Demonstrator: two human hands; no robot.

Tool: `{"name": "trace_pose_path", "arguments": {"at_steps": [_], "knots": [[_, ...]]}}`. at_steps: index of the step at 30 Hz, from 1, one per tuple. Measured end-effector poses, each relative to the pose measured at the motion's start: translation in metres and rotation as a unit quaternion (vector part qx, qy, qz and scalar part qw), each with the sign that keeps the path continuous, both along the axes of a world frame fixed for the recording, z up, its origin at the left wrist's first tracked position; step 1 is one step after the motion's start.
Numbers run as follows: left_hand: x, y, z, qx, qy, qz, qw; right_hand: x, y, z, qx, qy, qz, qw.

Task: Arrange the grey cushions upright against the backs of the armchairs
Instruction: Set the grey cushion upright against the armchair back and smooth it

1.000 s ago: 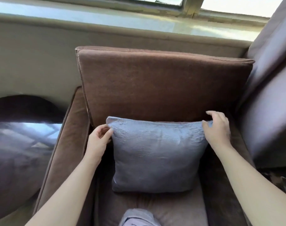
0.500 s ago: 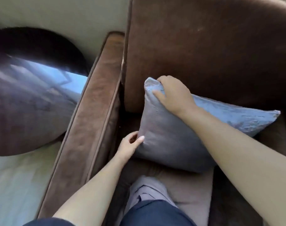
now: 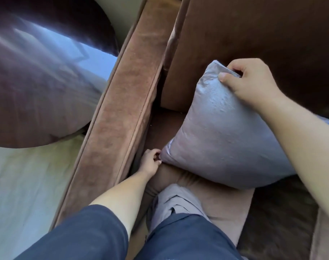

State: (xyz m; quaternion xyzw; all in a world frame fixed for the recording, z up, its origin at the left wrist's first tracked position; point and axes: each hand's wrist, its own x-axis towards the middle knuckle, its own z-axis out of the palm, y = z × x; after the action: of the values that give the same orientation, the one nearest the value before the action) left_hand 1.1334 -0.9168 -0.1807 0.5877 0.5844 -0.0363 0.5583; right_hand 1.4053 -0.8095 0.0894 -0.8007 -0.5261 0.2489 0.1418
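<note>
A grey cushion (image 3: 222,132) stands tilted on the seat of a brown armchair (image 3: 122,102), its top leaning toward the brown back cushion (image 3: 253,34). My right hand (image 3: 252,83) grips the cushion's upper left corner, thumb in front and fingers curled behind. My left hand (image 3: 150,162) pinches the lower left corner, down by the seat beside the armrest. The cushion's right side is hidden behind my right forearm.
A dark round glossy table (image 3: 34,87) stands left of the armrest, over pale floor (image 3: 25,184). My knee in grey and blue clothing (image 3: 178,222) rests on the seat's front. A narrow gap runs between armrest and seat.
The view has swung left and down. My right hand crossed from the cushion's right top corner to its left top corner. My left hand dropped to the lower left corner and now pinches it.
</note>
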Motion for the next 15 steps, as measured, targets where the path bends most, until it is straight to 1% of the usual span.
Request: {"name": "trace_pose_path", "arguments": {"at_steps": [3, 7, 10, 15], "knots": [[0.003, 0.006, -0.002, 0.024, 0.013, -0.024, 0.999, 0.003, 0.0, -0.003, 0.013, 0.008, -0.001, 1.0], [0.004, 0.003, -0.008, 0.038, 0.032, -0.003, 0.999, 0.004, 0.002, -0.004, 0.028, 0.0, 0.008, 1.0], [0.0, -0.006, -0.01, 0.036, 0.047, -0.029, 0.998, 0.005, 0.001, -0.006, 0.039, 0.009, 0.009, 0.999], [-0.001, -0.007, -0.004, 0.029, 0.115, -0.11, 0.987, 0.007, 0.0, -0.008, 0.06, 0.027, -0.006, 0.998]]}}
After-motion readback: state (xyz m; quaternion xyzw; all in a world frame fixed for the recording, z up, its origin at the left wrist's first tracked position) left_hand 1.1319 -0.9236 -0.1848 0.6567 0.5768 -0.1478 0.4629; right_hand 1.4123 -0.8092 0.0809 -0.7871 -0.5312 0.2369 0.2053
